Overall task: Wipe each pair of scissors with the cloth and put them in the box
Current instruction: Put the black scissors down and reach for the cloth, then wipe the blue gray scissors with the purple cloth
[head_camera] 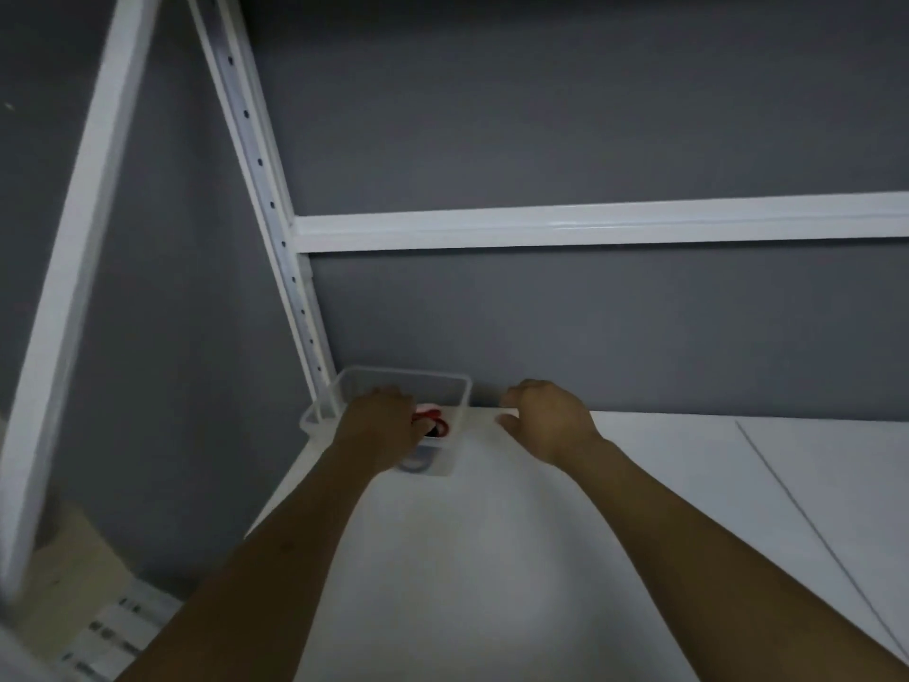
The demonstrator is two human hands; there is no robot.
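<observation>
I see my left grip point(381, 420) over the box point(408, 379) at red scissors point(434, 415); hold unclear. Right grip point(546, 418) beside it is loosely curled and empty.

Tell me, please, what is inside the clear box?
Red scissor handles show inside the box, with a greyish loop lower down. The left hand reaches in and covers the rest: blades and count are hidden.
</observation>
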